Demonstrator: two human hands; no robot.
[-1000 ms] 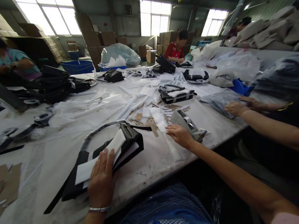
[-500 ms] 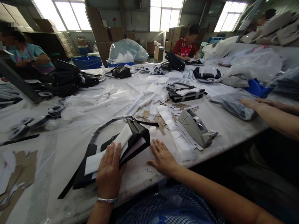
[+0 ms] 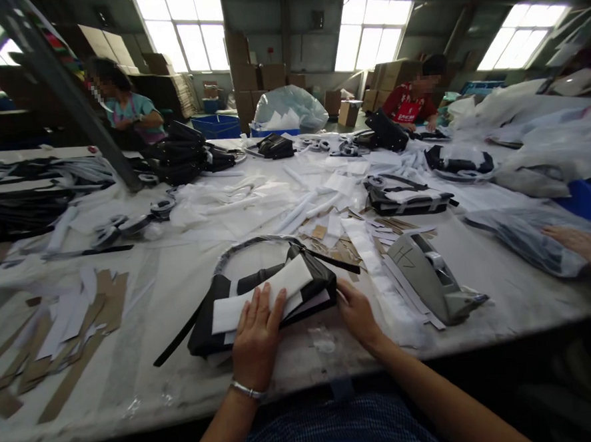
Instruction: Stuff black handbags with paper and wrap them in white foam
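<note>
A black bag (image 3: pixel 260 303) lies flat near the front edge of the white table (image 3: pixel 185 381), with a white paper strip (image 3: pixel 270 292) across its top and a curved wrapped handle behind it. My left hand (image 3: pixel 257 340) presses flat on the bag and the strip, fingers spread. My right hand (image 3: pixel 357 314) touches the bag's right end; whether it grips the edge is unclear. A grey tape dispenser (image 3: pixel 432 276) stands just right of my right hand.
Cardboard strips (image 3: pixel 62 342) lie at front left, paper scraps (image 3: pixel 346 238) behind the bag. Another black bag (image 3: pixel 404 197) sits farther back. A co-worker's hand (image 3: pixel 577 244) rests on a plastic-wrapped bundle (image 3: pixel 521 234) at right. Two people work at the far side.
My right hand left the tape dispenser, crossed the table leftward and now touches the bag's right end. My left hand stayed pressed on the bag. The view shifted left.
</note>
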